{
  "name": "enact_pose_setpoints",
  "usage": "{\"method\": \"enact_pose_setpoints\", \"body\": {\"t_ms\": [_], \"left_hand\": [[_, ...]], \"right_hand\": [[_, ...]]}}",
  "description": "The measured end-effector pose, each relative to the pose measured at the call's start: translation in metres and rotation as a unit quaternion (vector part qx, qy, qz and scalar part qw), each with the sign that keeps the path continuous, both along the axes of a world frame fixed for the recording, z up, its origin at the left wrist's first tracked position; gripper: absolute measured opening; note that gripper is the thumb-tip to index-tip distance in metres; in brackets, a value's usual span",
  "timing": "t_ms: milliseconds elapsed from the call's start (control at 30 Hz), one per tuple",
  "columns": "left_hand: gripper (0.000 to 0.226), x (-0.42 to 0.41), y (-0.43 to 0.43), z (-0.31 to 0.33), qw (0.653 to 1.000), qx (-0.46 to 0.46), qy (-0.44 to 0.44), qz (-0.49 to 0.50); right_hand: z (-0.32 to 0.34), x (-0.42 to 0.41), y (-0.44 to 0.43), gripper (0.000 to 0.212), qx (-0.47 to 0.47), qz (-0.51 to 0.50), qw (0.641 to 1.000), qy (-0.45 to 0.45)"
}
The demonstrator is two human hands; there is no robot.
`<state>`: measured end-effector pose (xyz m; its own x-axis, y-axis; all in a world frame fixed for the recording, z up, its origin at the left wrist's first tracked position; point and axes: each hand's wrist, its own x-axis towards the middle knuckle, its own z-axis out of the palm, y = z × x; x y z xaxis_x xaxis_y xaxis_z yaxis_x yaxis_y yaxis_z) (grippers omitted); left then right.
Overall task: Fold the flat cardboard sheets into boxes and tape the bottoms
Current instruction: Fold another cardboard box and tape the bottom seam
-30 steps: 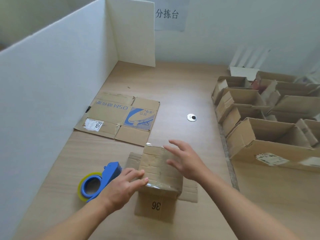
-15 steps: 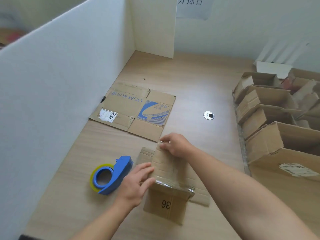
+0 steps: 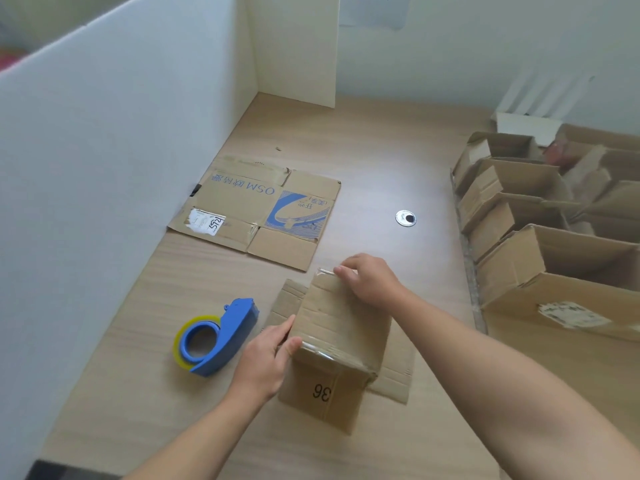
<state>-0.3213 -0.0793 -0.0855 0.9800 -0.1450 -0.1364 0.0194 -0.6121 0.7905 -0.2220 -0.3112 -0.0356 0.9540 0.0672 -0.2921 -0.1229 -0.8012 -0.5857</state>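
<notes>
A small brown cardboard box [image 3: 341, 327] marked "36" stands upside down near the table's front, clear tape across its upturned bottom and its flaps spread flat on the wood. My left hand [image 3: 266, 358] grips its near left corner, thumb on the taped face. My right hand [image 3: 370, 280] curls over the far edge of the box and presses the tape end down there. A blue tape dispenser [image 3: 216, 337] with a yellow-rimmed roll lies just left of the box. A flat printed cardboard sheet [image 3: 258, 211] lies farther back.
White partition walls [image 3: 104, 150] close off the left side and back corner. Several folded open boxes [image 3: 554, 258] crowd the right side of the wooden table [image 3: 363, 150]. A round metal cable grommet [image 3: 406, 217] sits in the tabletop between them and the sheet.
My right hand moved from the box's top face to its far edge and curled over it. My left hand shifted onto the near left corner. The view tilted down and closer.
</notes>
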Motion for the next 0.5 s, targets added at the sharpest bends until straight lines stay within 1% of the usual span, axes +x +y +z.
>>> {"method": "enact_pose_setpoints", "body": {"t_ms": [100,167,233,300,333,400,500], "left_hand": [[0.049,-0.003,-0.003,0.005,1.0,-0.02,0.002,0.009],[0.056,-0.007,-0.003,0.005,0.999,-0.035,0.018,-0.028],[0.06,-0.01,-0.002,0.002,0.997,-0.014,0.024,-0.071],[0.061,-0.009,-0.002,-0.004,0.998,-0.006,0.025,-0.062],[0.063,-0.009,-0.003,-0.005,0.999,-0.01,0.026,-0.046],[0.061,-0.007,-0.005,-0.005,0.999,-0.027,0.04,-0.015],[0.047,-0.009,-0.012,0.001,0.995,-0.055,0.069,0.038]], "right_hand": [[0.008,-0.029,-0.037,0.038,0.024,-0.038,0.999,-0.003],[-0.001,-0.056,-0.054,0.04,0.05,-0.051,0.997,0.014],[-0.017,-0.078,-0.06,0.036,0.12,-0.104,0.987,0.008],[-0.03,-0.09,-0.054,0.03,0.2,-0.19,0.961,-0.016],[-0.035,-0.092,-0.049,0.028,0.208,-0.223,0.952,-0.037],[-0.038,-0.094,-0.038,0.026,0.189,-0.271,0.941,-0.07],[-0.038,-0.099,-0.029,0.026,0.16,-0.297,0.937,-0.095]]}}
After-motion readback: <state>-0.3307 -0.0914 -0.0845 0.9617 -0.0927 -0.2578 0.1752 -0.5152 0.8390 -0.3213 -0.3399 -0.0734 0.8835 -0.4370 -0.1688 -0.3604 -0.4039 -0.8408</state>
